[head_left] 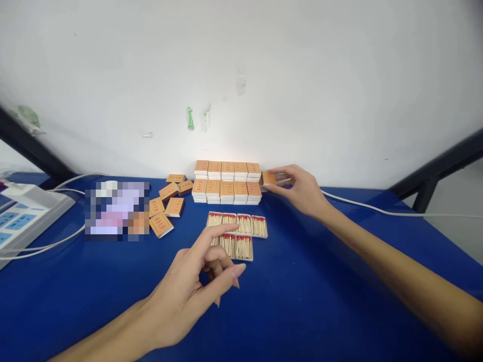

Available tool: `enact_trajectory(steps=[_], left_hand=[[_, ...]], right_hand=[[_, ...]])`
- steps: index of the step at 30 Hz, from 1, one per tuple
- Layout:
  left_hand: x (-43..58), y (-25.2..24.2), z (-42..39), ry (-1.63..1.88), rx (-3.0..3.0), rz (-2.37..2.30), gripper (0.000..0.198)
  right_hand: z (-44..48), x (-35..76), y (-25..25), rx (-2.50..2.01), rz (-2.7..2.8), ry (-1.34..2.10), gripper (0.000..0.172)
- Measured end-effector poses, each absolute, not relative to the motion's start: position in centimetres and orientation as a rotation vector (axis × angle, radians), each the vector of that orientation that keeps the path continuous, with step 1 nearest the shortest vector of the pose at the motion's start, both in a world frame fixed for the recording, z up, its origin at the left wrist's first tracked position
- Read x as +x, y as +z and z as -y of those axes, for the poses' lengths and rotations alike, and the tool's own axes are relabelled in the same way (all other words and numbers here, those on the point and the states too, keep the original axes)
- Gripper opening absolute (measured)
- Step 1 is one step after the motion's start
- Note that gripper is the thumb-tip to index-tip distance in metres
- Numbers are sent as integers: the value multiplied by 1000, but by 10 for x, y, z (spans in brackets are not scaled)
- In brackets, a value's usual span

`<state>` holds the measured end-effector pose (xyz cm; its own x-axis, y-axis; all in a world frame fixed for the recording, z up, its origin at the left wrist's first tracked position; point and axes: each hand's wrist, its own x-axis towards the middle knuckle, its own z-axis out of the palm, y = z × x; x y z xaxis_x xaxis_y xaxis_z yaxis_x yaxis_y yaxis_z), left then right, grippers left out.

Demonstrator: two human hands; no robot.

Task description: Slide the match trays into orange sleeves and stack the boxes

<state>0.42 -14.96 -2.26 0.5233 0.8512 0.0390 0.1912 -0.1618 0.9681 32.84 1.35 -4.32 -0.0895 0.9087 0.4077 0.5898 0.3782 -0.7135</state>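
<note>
Between the fingers and thumb of my right hand (298, 188) is an orange matchbox (268, 178), at the right end of the stacked matchboxes (227, 188). Those stacks stand in two rows near the wall, orange labels upward. My left hand (204, 271) hovers over the front of the table, its index finger stretched out and its thumb apart, holding nothing. Beneath and beyond it lie several open matchbox trays (259, 227) filled with red-tipped matches, set in two rows. The left hand hides part of the nearer row.
Several loose matchboxes (161, 224) lie scattered left of the stacks. Farther left are a blurred-out object (121, 206) and a white power strip (30, 216) with cables. A white cable (362, 205) runs along the right side of the blue table (302, 311). A white wall (320, 90) rises behind.
</note>
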Motion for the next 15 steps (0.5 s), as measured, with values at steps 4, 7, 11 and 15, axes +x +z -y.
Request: enact_trajectory(steps=[4,7,11,15], left_hand=[[3,-21,150,810,1645,-921,30],[1,-19,149,847,1656,-946,19],[0,-20,150,878,1721,-958,12],[0,-25,153,997,1853,-1129,14]], right_hand=[[-18,325,-54,-1335,1775,478,56],[-18,325,-57,-1345,1766,476,53],[-18,323,-56,-1356,1748,432,48],[-15,318,-56,-1350,1760,362,36]])
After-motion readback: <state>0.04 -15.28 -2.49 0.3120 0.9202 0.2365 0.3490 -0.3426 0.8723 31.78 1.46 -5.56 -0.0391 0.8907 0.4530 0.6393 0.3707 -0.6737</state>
